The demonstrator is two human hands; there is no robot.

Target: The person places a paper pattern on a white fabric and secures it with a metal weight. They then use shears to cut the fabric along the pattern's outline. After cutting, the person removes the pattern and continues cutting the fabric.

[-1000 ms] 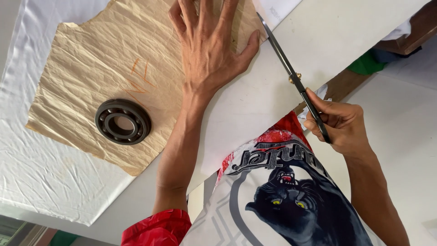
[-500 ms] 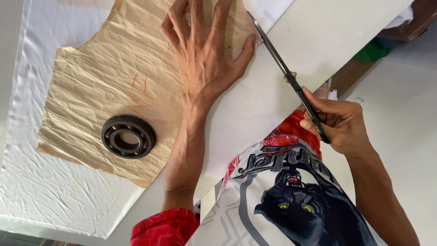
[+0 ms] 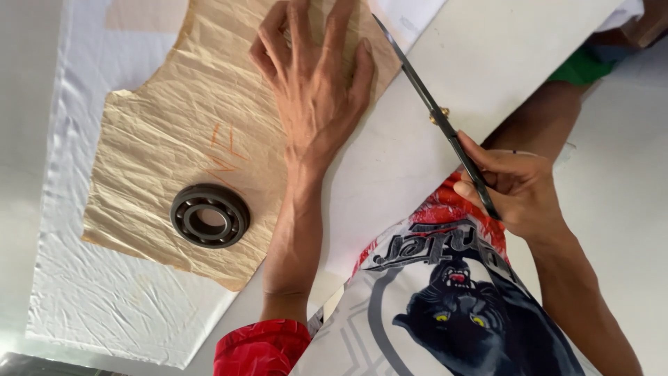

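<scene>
1. The brown paper pattern [image 3: 174,146] lies on white fabric [image 3: 104,306] spread over the counter [image 3: 487,63]. Its right edge runs diagonally just beside the fabric's cut edge, and white fabric shows beyond its left and lower edges.
2. The left hand [image 3: 316,83] rests flat on the upper right part of the pattern, fingers spread and pointing toward the top of the view, gripping nothing.
3. The right hand [image 3: 518,184] lies off the pattern's right edge, closed around the handles of the scissors [image 3: 435,115].
4. The scissors' long axis runs diagonally, the blade tip pointing up and left to the pattern's right edge just beside the left hand's thumb, the handles down and right. Whether the blades are parted cannot be told.
5. A dark ring-shaped ball bearing [image 3: 210,215] sits on the lower part of the pattern, well apart from both hands, with bare paper all round it.
6. Orange marks [image 3: 226,150] show on the pattern between the bearing and the left hand.
7. Compared with half a second ago, the left hand's fingers sit slightly closer together on the pattern, and the scissors keep the same diagonal line along its edge; the bearing keeps its place on the paper.
</scene>
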